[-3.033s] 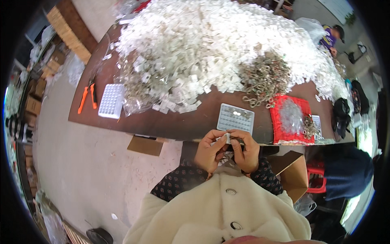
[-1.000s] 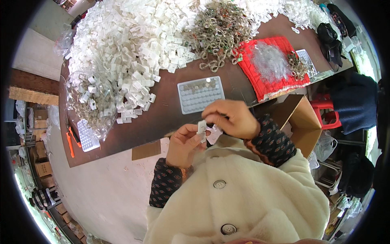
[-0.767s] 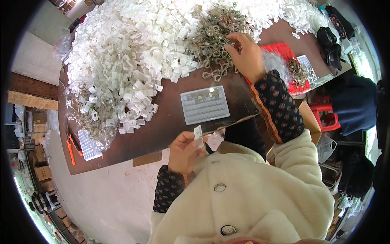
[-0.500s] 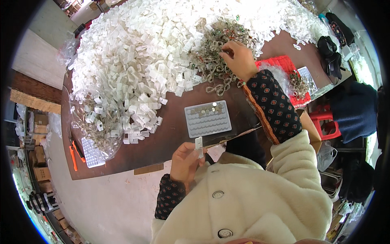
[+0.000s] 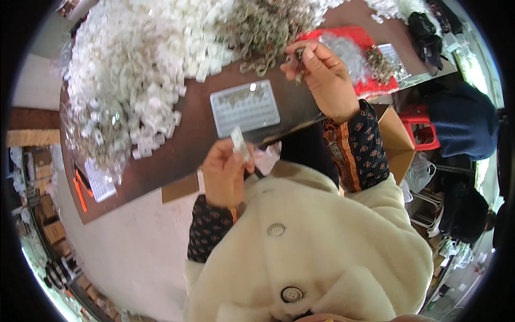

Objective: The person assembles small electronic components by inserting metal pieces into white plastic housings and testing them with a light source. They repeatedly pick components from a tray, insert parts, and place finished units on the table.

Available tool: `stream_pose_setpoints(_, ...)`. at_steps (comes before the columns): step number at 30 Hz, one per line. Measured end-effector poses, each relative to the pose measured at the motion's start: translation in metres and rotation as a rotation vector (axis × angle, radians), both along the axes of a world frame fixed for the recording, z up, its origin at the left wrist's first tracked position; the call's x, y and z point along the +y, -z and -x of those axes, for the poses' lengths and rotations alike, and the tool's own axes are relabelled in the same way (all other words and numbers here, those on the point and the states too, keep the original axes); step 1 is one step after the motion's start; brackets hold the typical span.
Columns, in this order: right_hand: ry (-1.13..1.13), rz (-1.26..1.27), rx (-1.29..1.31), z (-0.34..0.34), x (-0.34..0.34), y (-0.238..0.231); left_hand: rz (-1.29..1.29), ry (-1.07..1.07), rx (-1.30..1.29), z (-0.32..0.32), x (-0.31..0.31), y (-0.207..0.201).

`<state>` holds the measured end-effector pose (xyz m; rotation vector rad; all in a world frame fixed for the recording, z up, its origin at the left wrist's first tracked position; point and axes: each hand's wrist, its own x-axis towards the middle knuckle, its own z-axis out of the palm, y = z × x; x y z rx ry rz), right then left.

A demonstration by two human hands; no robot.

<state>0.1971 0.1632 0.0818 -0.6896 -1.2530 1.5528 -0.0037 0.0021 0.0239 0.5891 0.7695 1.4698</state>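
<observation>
Between the thumb and fingers of my left hand (image 5: 224,174) is a small white plastic piece (image 5: 239,141), held upright just in front of the table edge. My right hand (image 5: 324,72) is raised over the table, its fingers pinched on a small chain-like piece (image 5: 300,64) whose exact kind is blurred. Behind that hand lies a tangled heap of metallic ring-like pieces (image 5: 263,32). A pale plastic tray (image 5: 245,109) with rows of hollows lies beyond my left hand, some small round bits in its far rows.
A large mound of white plastic pieces (image 5: 129,64) covers the table's left and back. Orange-handled pliers (image 5: 80,189) lie at the left edge beside another tray (image 5: 100,180). On the right are a red cloth (image 5: 359,37) with a clear bag, a cardboard box (image 5: 396,137) and a red stool (image 5: 421,127).
My right hand has come back from the tangled heap toward me, with a small piece in its fingers. My left hand still holds the white piece. The whole view has shifted.
</observation>
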Motion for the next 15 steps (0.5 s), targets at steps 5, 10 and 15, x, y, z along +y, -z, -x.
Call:
stream_pose_setpoints(5, -0.183, -0.038, -0.201, 0.024, -0.076, 0.012, -0.051, -0.205, 0.121, -0.004, -0.003, -0.015)
stream_pose_setpoints(10, -0.219, -0.217, -0.27, 0.035, -0.095, 0.008, -0.077, -0.188, 0.114, -0.004, -0.01, -0.029)
stream_pose_setpoints(15, -0.205, -0.441, -0.355, 0.039, -0.1, -0.001, -0.116, -0.305, 0.126, -0.005, -0.013, -0.03)
